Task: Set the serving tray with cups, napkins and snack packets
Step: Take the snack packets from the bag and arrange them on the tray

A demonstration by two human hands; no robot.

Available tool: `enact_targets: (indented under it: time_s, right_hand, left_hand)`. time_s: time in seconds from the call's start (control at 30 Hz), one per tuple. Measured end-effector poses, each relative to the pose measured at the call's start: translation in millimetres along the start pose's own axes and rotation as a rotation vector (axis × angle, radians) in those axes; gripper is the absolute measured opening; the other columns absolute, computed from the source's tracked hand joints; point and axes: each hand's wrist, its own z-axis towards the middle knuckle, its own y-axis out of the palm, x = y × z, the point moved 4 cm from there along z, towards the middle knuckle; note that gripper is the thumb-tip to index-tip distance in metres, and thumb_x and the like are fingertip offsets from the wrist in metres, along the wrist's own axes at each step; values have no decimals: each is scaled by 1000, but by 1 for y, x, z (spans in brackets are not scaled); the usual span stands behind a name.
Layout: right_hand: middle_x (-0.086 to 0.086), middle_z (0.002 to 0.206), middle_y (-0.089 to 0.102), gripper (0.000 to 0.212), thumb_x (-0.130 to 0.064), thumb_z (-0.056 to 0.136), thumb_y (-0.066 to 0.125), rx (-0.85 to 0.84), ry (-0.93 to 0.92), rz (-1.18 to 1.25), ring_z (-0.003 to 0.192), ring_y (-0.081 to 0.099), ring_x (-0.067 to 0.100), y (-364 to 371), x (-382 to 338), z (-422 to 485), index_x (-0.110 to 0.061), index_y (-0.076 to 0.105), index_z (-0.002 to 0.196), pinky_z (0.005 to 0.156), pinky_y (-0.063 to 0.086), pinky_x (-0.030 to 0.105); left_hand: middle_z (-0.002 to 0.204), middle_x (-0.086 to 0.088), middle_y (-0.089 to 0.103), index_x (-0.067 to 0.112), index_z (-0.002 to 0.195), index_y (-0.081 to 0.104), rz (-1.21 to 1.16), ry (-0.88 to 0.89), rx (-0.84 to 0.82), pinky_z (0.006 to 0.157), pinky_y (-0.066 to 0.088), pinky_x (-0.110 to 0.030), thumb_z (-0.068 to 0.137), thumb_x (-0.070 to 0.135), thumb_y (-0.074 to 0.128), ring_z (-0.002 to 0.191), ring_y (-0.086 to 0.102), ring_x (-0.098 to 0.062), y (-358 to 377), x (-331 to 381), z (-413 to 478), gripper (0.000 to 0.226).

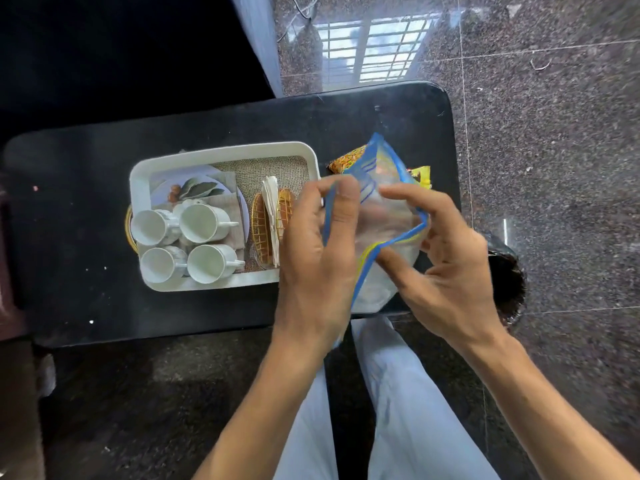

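A white serving tray (pixel 225 152) lies on a black table (pixel 86 202). Several white cups (pixel 204 223) stand at its left end, beside a printed napkin (pixel 194 185). A gold wire napkin holder (pixel 273 220) with white napkins stands in the tray's right half. My left hand (pixel 318 251) and my right hand (pixel 446 271) both grip a clear zip bag (pixel 384 216) with a blue and yellow seal, held above the table just right of the tray. Behind the bag lie an orange snack packet (pixel 349 159) and a yellow snack packet (pixel 423 176), both partly hidden.
The table's right edge (pixel 453 150) runs just past the packets, with speckled granite floor (pixel 554 133) beyond. A dark round object (pixel 509 278) sits on the floor by the table's near right corner. My light trouser legs (pixel 398 393) are below the table's front edge.
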Motion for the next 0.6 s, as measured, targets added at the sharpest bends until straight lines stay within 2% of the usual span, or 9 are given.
enact_targets:
  time_s: [0.07,0.1,0.17,0.27,0.33,0.43,0.47,0.53,0.6]
  right_hand:
    - [-18,110,65,40,-11,88,73,167,-6,-6,98,66,9,-10,-4,0,-37,58,115,87,52,34]
    - [-16,104,65,37,-9,88,73,265,8,14,92,65,10,-17,-6,0,-37,60,109,83,51,33]
    - [-10,97,64,32,-7,88,73,454,41,121,87,64,13,-29,-10,0,-35,62,101,80,51,33]
    - [-9,85,63,19,-23,87,74,596,114,291,74,62,3,-34,-18,-2,-28,59,97,71,51,22]
    - [-9,84,66,21,-36,84,75,598,250,438,73,61,6,-26,-18,-8,-26,61,95,71,52,26]
    - [1,98,73,12,-27,91,67,520,462,754,89,66,18,-6,-16,-18,-19,67,101,87,52,38]
    - [3,103,75,13,-22,94,62,481,533,838,92,69,18,0,-15,-22,-17,70,104,87,54,36]
    - [6,109,76,19,-22,95,61,412,688,951,90,73,14,11,-13,-30,-15,74,108,74,60,27]
    - [10,114,74,31,-25,89,67,337,855,1000,94,73,16,19,-8,-39,-11,71,116,71,62,27]
  left_hand:
    - [108,15,72,23,110,65,32,149,146,93,51,-21,98,48,49,105,68,-4,-10,4,-10,32]
    - [113,16,71,24,113,65,25,157,213,92,50,-19,97,50,49,109,66,-2,-16,1,-17,35]
    - [124,20,67,34,119,64,-25,11,279,99,50,-23,89,62,50,120,62,0,-22,-13,-36,43]
    - [129,36,62,59,126,56,-161,-334,135,114,45,-39,66,85,62,126,57,9,-12,-38,-61,66]
    - [141,24,61,56,137,51,-283,-429,16,115,45,-45,52,91,69,133,57,-3,-1,-47,-66,93]
    - [149,1,59,34,149,47,-421,-428,-8,113,46,-53,55,82,76,136,58,-20,8,-53,-54,110]
    - [148,-3,60,28,150,47,-458,-416,-10,114,45,-55,58,79,77,136,59,-23,10,-53,-47,110]
    - [146,-10,61,20,150,46,-511,-390,-41,115,43,-58,62,76,78,134,59,-30,12,-54,-35,110]
    - [145,-17,61,14,150,46,-542,-373,-70,115,42,-59,61,72,80,133,59,-37,12,-56,-24,111]
